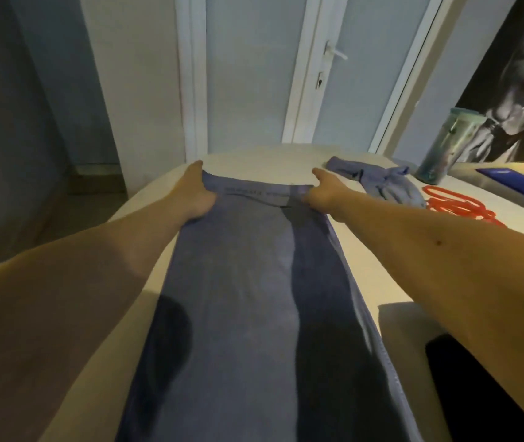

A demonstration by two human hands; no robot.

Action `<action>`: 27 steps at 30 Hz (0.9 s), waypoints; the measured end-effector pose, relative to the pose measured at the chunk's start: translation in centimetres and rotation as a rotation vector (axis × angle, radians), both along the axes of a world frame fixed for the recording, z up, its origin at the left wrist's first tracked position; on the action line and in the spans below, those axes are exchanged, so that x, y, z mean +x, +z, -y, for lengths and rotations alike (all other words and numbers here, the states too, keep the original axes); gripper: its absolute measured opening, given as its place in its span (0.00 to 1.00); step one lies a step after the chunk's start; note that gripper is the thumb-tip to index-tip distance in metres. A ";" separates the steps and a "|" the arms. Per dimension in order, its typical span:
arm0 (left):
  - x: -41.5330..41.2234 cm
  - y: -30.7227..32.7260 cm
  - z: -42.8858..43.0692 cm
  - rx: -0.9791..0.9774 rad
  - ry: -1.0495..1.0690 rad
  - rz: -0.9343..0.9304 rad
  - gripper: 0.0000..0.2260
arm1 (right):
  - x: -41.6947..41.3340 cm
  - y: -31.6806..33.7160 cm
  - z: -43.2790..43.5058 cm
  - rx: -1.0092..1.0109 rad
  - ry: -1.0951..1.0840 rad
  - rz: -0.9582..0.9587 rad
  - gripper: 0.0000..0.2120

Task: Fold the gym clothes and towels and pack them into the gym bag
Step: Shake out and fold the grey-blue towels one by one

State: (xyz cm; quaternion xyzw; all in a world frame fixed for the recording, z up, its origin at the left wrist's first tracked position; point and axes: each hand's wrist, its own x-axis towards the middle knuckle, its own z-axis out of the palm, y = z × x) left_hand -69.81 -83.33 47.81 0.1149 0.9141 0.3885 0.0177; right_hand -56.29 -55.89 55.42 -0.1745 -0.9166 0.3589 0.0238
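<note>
Towel [247, 282] along the table [270, 157] — far corners in left hand [198, 193], right hand [324, 193]

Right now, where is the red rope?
In the head view, the red rope lies coiled on the right side of the table, just right of the crumpled blue cloth and nearer than the tumbler.
</note>
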 end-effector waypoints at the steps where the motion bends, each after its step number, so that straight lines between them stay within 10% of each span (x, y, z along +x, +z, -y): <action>1: -0.7 -1.3 0.0 -0.041 -0.033 -0.014 0.35 | 0.0 -0.5 0.1 0.054 0.013 0.013 0.30; 9: 11.2 2.8 0.2 -0.209 -0.082 -0.164 0.17 | 3.5 0.7 3.0 0.216 -0.010 0.018 0.15; 18: 31.5 3.5 4.3 -0.306 -0.234 -0.283 0.08 | 19.7 2.2 11.1 -0.042 -0.076 0.066 0.14; 27: 50.2 3.1 5.2 -0.007 -0.272 -0.428 0.06 | 37.9 -3.2 14.8 -0.124 -0.180 -0.301 0.21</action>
